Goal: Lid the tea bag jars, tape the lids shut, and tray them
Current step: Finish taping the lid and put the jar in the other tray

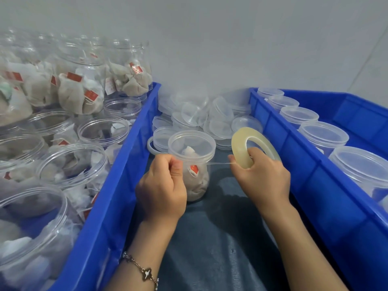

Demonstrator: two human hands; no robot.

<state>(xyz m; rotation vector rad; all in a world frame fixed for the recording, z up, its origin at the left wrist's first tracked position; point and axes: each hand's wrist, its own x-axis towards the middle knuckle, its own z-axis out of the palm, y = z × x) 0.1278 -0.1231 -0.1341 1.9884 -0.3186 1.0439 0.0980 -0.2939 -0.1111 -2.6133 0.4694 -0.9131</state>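
A clear lidded jar of tea bags [194,162] stands on the grey surface between two blue trays. My left hand [162,185] pinches the free end of a thin strip of clear tape against the jar's left side, just under the lid. The strip runs across the jar's front to a roll of clear tape [255,147], which my right hand [263,175] grips to the right of the jar. The left blue tray [126,156] holds several open jars of tea bags [71,162]. The right blue tray [298,152] holds a row of lidded jars [323,136].
A heap of loose clear lids [201,116] lies behind the jar against the white wall. The grey cloth-covered surface [216,238] stretches toward me between the trays. A bracelet sits on my left wrist [139,269].
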